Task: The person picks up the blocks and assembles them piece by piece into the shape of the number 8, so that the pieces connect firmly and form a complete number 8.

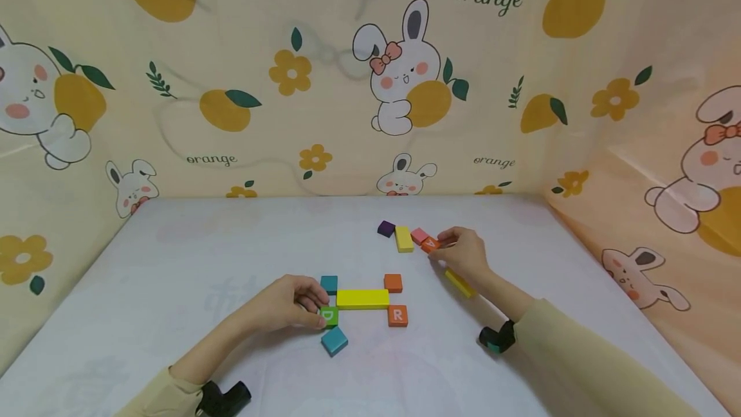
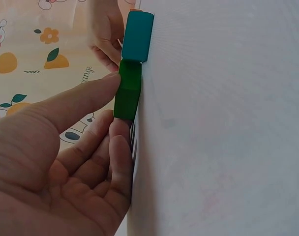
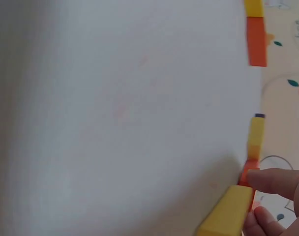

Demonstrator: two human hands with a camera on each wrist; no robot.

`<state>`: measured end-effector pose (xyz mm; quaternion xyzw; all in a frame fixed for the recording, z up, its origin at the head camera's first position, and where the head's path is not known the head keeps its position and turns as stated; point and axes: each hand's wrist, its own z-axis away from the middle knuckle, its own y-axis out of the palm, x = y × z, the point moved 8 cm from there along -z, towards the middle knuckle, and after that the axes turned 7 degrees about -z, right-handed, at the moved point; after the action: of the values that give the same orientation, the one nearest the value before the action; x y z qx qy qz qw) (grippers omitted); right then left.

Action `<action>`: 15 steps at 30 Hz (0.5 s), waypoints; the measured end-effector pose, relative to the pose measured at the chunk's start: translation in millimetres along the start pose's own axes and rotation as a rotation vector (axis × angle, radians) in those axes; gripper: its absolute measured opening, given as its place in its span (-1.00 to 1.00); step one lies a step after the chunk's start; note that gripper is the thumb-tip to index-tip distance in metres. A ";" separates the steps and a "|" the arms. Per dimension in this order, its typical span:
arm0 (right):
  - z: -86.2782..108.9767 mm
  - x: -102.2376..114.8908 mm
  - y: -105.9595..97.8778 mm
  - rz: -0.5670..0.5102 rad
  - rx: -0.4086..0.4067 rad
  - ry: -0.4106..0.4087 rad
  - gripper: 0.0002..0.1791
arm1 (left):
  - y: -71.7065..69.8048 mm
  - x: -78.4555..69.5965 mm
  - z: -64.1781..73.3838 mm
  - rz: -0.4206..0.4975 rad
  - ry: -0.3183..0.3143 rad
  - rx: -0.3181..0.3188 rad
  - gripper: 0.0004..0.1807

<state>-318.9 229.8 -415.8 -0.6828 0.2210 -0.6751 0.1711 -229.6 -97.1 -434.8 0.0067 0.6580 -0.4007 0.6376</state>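
Observation:
My left hand is at the left of the arrangement, its thumb and fingers pinching a green block marked D. In the left wrist view, the thumb lies on one side of the green block. A teal block sits behind it and another teal block, turned askew, in front. A long yellow block runs from there to an orange block and an orange R block. Farther back, my right hand pinches an orange block marked A.
Beside the A block are a pink block, a yellow block and a dark purple block. Another yellow block lies below my right wrist. A printed cloth stands behind the white table.

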 end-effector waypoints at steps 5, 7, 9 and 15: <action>9.2 1.4 -7.5 -0.068 -0.023 0.076 -0.57 | 0.9 0.7 0.2 -0.004 0.008 0.002 -0.64; 16.1 4.7 -11.2 -0.106 -0.032 0.104 -0.57 | 1.1 1.5 0.5 -0.004 0.009 0.003 -0.65; 26.9 9.9 -13.3 -0.146 -0.036 0.112 -0.56 | 0.9 2.3 0.2 -0.006 0.007 0.003 -0.65; 72.1 29.6 -7.0 -0.170 -0.022 0.034 -0.57 | 0.3 1.6 -0.2 0.001 0.018 0.009 -0.63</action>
<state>-246.8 215.2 -389.2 -0.6894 0.1725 -0.6961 0.1019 -229.9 -97.6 -436.4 0.0139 0.6619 -0.4032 0.6317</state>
